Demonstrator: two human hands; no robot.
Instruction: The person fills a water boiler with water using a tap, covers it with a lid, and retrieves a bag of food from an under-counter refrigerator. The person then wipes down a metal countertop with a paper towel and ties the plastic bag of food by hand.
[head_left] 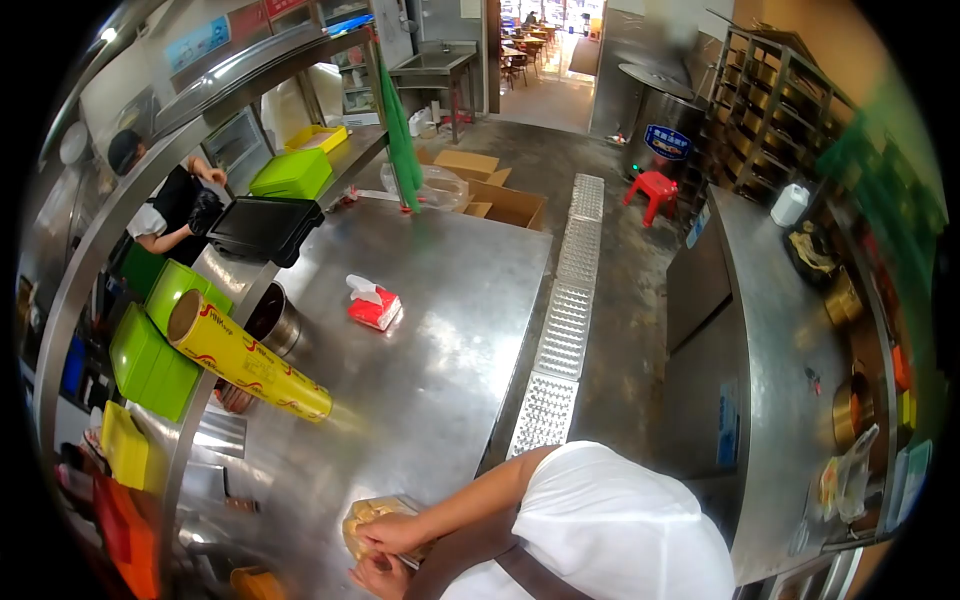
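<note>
A clear plastic bag [362, 512] with tan, rounded pieces in it lies on the steel table at the bottom of the head view. My right hand [396, 533] is over the bag, its fingers closed in a pinch on the plastic. Just below it, my left hand [381, 577] has its fingers curled close to the right fingertips, at the bag's near edge. What exactly lies between the left fingers is too small to make out. My white sleeve and dark apron straps fill the lower right.
A yellow film roll [250, 362], a metal pot [272, 318] and a red tissue pack [374, 305] stand on the steel table [450, 300]. Green boxes [150, 360] line the shelf. A co-worker [170, 205] is behind it. Cardboard boxes [510, 205] and a red stool [655, 190] are on the floor.
</note>
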